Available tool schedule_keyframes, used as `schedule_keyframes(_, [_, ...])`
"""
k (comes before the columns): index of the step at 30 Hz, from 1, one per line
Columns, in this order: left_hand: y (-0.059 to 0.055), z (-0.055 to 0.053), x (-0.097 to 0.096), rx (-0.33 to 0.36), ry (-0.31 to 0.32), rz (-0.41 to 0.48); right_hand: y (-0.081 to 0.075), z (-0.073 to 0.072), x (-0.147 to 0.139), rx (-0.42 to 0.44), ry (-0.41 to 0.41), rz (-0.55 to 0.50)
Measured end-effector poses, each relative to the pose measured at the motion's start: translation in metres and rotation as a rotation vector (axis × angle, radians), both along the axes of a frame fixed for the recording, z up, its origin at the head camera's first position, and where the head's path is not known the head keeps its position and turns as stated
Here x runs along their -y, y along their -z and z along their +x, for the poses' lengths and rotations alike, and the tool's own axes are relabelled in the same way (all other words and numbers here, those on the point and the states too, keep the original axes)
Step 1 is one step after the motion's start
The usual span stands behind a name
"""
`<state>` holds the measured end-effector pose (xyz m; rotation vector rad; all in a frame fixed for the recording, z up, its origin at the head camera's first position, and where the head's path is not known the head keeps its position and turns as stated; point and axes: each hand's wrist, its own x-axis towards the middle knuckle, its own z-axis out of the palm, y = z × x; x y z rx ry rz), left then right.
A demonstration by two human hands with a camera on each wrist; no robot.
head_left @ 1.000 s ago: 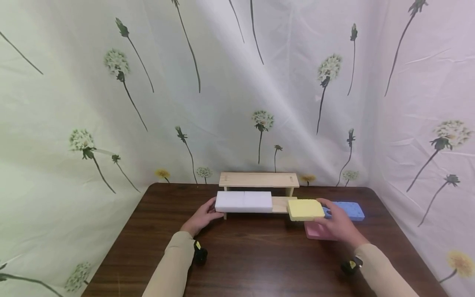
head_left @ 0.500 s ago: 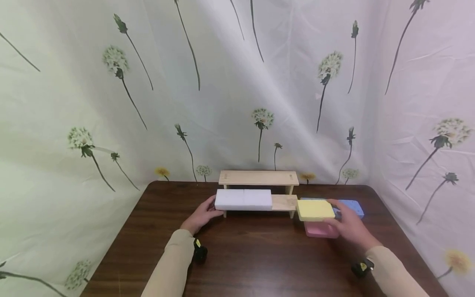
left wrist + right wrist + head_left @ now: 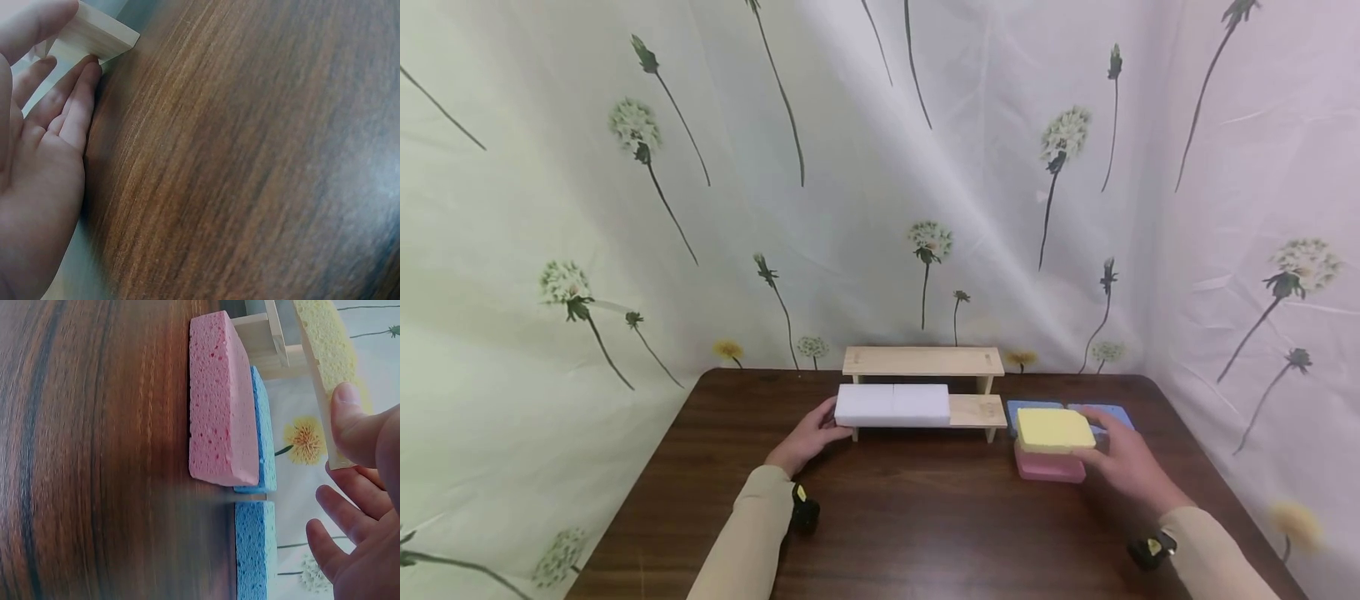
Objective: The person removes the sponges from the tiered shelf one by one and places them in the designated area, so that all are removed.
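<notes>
Pinching yellow sponge (image 3: 1054, 428) only by three-o'clock end, right hand (image 3: 1123, 460) risked tipping it; left hand (image 3: 805, 437), unclenched, touched wooden shelf (image 3: 976, 410).

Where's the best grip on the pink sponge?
Probably its two short ends, coming from the front: the pink sponge lies flat with its near side exposed, while a blue sponge sits close behind and the held yellow sponge crowds it above.

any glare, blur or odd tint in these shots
Left wrist: pale glare on the table at right; head: the curtain looks greenish left, pinkish right; right wrist: pores show on the yellow sponge, but a hazy smear lies below the pink sponge.
</notes>
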<state>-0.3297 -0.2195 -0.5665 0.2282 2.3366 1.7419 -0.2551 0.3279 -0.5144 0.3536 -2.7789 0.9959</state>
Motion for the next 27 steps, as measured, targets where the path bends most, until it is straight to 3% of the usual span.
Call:
schedule_keyframes(18, [-0.002, -0.002, -0.001, 0.02, 0.004, 0.006, -0.003, 0.004, -0.029, 0.028, 0.044, 0.036])
schedule_keyframes(27, [-0.003, -0.001, 0.0, 0.032, -0.006, -0.005, -0.008, 0.015, -0.039, 0.032, 0.067, 0.048])
